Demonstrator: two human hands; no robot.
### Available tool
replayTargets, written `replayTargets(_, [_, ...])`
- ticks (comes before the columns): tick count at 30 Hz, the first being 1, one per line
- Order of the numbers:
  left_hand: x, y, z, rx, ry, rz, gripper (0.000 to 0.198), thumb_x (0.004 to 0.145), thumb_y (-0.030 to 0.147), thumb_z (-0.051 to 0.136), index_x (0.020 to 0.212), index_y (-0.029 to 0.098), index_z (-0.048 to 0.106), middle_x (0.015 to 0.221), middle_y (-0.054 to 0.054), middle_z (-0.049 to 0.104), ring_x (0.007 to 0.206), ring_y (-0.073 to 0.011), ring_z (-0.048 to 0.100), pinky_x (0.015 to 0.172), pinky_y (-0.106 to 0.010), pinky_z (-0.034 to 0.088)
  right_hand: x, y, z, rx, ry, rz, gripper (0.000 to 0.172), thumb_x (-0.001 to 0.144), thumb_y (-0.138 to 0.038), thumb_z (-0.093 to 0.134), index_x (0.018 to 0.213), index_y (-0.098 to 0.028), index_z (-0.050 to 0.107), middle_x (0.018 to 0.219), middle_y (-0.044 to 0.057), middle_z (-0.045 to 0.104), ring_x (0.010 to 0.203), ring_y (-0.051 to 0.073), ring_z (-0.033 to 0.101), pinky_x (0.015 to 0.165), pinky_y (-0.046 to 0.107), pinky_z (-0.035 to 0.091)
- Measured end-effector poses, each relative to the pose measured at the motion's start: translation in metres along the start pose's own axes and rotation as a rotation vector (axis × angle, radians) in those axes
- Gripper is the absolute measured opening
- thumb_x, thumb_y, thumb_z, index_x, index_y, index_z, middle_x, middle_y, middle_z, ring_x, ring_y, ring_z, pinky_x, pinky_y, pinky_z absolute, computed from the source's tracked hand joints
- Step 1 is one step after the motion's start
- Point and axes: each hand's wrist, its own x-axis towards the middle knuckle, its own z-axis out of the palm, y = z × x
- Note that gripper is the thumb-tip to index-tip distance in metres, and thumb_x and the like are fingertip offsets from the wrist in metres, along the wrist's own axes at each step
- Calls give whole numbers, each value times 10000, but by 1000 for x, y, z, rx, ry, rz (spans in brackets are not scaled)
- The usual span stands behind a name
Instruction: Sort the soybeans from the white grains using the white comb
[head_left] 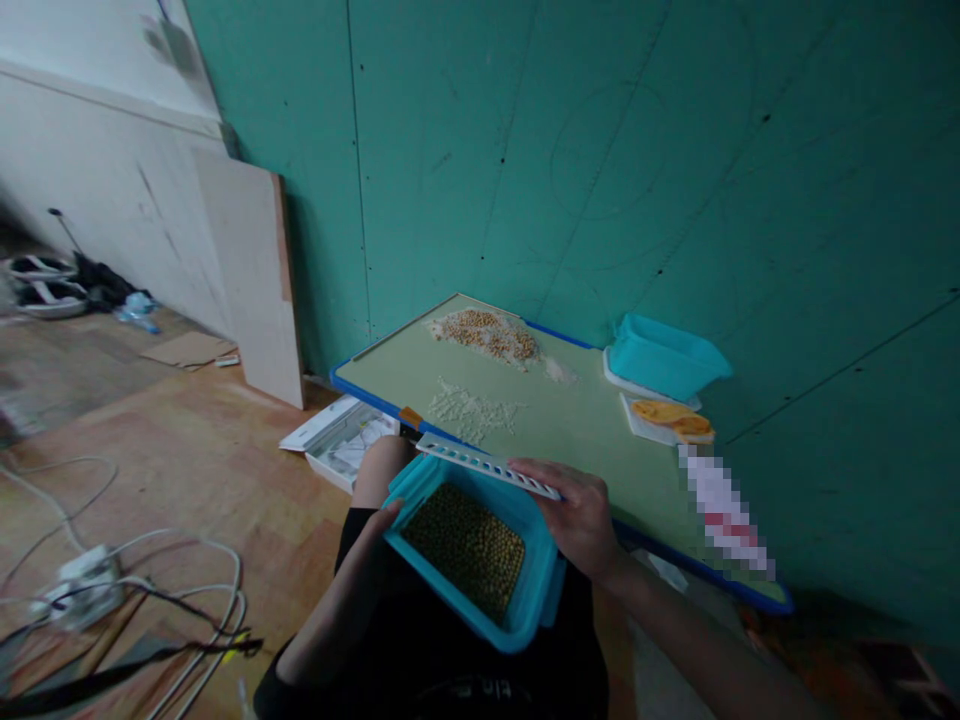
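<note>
A blue plastic container (501, 632) rests tilted on my lap, partly filled with round tan beans (469, 545). My left hand (381, 528) is closed on its left rim. My right hand (581, 512) grips a white slotted plastic strip (480, 462), which lies along the container's far rim. Whether the right fingers also press on the container is hidden. Beyond it, on the pale green tabletop (559, 425), a heap of beans mixed with white grains (487, 335) lies near the far edge. A thin scatter of white grains (472, 410) lies closer to me.
A second blue container (664, 358) stands at the tabletop's right, against the green wall (600, 150). Next to it an orange cloth (670, 418) lies on a white tray. On the floor are an open white box (345, 440), a power strip (86, 590) and loose cables. A board (251, 270) leans at left.
</note>
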Motion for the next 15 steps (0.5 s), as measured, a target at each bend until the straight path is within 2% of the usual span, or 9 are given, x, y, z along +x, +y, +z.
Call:
replayTargets(4, [7, 2, -2, 56, -5, -45, 318, 972, 309, 537, 1126, 145, 763, 1167, -256, 788, 1076, -396, 739, 867, -462, 555, 8, 7, 6, -36, -17, 80, 309, 970, -192, 648, 1181, -311, 841, 1136, 32, 851, 1017, 253, 833, 945, 396, 674])
replayTargets(8, [10, -1, -1, 72, -32, -59, 393, 986, 368, 551, 1192, 97, 747, 1135, -234, 785, 1049, -349, 733, 826, -409, 537, 16, 12, 9, -70, -19, 142, 294, 955, -214, 654, 1148, -316, 852, 1135, 25, 849, 1021, 271, 833, 954, 414, 674])
replayTargets(12, [21, -9, 5, 94, -67, -168, 312, 996, 342, 583, 1052, 111, 785, 1197, -262, 776, 1074, -332, 746, 856, -410, 558, 16, 16, 8, -138, 57, 171, 266, 949, -229, 669, 1108, -319, 862, 1104, 29, 853, 986, 287, 838, 913, 417, 688])
replayTargets(15, [24, -11, 7, 78, -77, -172, 259, 1013, 353, 624, 1030, 147, 780, 1157, -210, 789, 1065, -295, 755, 915, -455, 588, 16, 12, 13, -163, 76, 106, 342, 947, -163, 622, 1148, -319, 850, 1124, 25, 851, 1001, 267, 836, 938, 407, 685])
